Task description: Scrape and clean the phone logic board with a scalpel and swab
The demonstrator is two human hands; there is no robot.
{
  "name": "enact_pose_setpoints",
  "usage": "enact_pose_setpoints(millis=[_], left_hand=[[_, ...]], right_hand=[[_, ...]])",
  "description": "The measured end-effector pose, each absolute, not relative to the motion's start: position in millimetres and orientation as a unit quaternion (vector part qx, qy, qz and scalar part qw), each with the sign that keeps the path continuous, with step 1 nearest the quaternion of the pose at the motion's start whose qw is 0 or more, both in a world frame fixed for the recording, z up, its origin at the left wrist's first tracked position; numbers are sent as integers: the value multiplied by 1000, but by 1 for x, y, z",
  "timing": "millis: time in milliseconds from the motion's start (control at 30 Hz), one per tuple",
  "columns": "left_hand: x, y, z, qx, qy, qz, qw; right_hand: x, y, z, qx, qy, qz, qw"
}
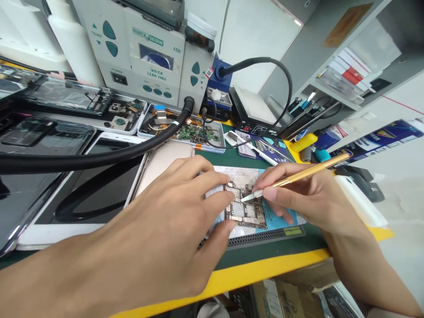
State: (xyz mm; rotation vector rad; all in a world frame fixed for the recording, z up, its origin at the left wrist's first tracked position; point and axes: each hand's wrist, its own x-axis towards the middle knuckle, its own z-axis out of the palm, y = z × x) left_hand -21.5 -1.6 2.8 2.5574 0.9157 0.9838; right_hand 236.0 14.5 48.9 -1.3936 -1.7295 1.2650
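A small circuit board with metal shields lies on a worn blue-and-white mat near the bench's front edge. My left hand rests over the mat, its fingertips pressing on the board's left side. My right hand grips a gold-handled blade tool like a pen. The tool's pale tip touches the board's upper middle.
A white tablet lies at the left under a thick black hose. A hot-air rework station stands behind trays of parts. A heating plate, tweezers and pens sit at back right. The yellow bench edge runs along the front.
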Motion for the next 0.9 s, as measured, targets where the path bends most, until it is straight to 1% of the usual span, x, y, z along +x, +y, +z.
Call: enact_pose_setpoints(millis=[267, 533, 900], left_hand=[[-21, -1, 2, 875, 318, 338, 134], [-21, -3, 0, 875, 320, 340, 128], [-20, -2, 1, 871, 315, 350, 138]], right_hand=[[236, 11, 49, -513, -664, 465, 282], [229, -1, 41, -506, -668, 442, 319], [228, 11, 47, -485, -671, 486, 281]])
